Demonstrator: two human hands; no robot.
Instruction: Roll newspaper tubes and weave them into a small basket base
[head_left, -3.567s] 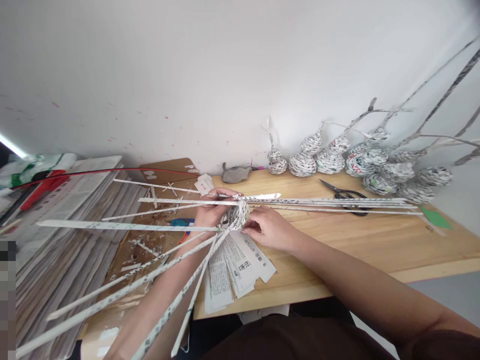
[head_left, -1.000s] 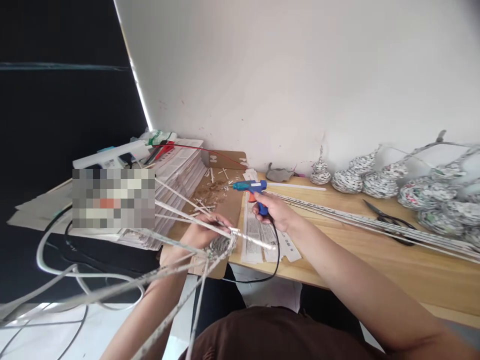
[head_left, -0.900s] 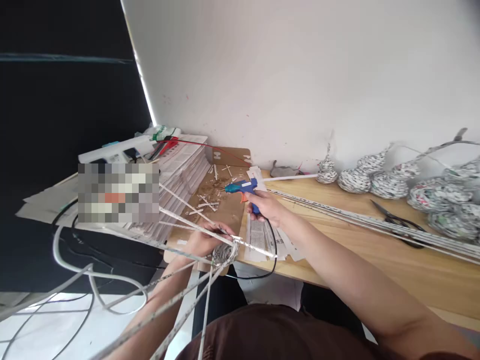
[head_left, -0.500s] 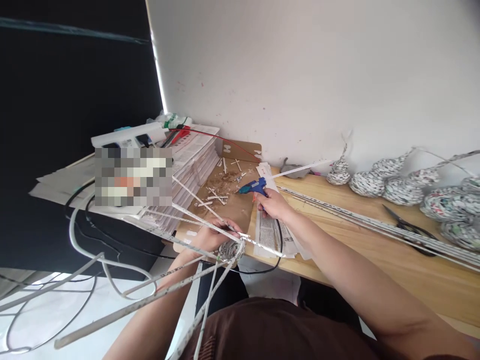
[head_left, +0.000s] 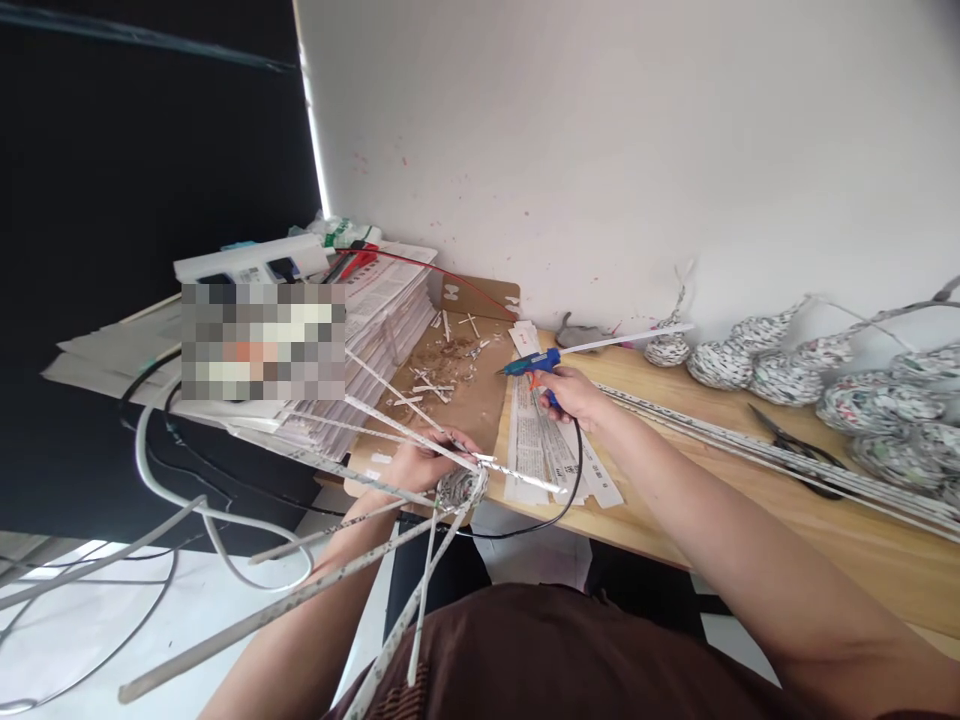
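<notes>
In my right hand (head_left: 568,393) is a blue hot glue gun (head_left: 534,362), its nozzle pointing left and a long white glue stick (head_left: 630,337) jutting from its back. My left hand (head_left: 435,460) is closed around a small woven paper piece (head_left: 461,488) near the table's front edge. Rolled newspaper strands (head_left: 300,585) fan out from that piece to the left and down toward my lap. One short strand (head_left: 525,474) points right, below the glue gun. The left fingertips are partly hidden behind the strands.
Stacked newspapers (head_left: 367,330) and a white power strip (head_left: 251,262) are at left. Paper scraps litter the cardboard (head_left: 480,400). Flat paper strips (head_left: 555,455), long paper rods (head_left: 712,435), black scissors (head_left: 795,450) and several woven gourd shapes (head_left: 720,363) lie on the wooden table (head_left: 697,490).
My right hand has moved right with the glue gun, uncovering more of the paper strips. My left hand still holds the woven piece in nearly the same place.
</notes>
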